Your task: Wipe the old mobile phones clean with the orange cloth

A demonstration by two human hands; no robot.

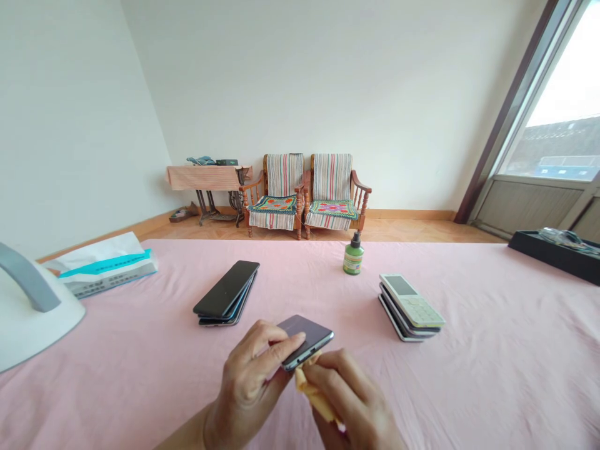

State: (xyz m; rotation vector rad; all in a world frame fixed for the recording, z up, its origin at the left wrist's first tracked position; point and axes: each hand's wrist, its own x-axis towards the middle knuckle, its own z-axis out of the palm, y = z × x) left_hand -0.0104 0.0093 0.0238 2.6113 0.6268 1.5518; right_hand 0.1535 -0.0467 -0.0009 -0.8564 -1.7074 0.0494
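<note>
My left hand [253, 372] grips a dark smartphone [307, 331] by its left side, thumb across its flat face. The phone is tilted, its bottom edge with the port turned toward me. In my right hand [354, 397] a yellow cloth [312, 390] is pinched, and it touches the phone's bottom edge. Beyond my left hand lies a stack of dark phones [228, 292]. To the right sits another stack, with a white keypad phone [412, 301] on top. A small green bottle [353, 256] with a black cap stands upright between the stacks, farther back.
A pink cloth [187, 387] covers the surface. At the left are a white appliance with a grey handle [32, 284] and a white-and-blue packet [107, 265]. A black tray [553, 253] holding clear items lies at the far right. Two wooden chairs [360, 187] stand beyond.
</note>
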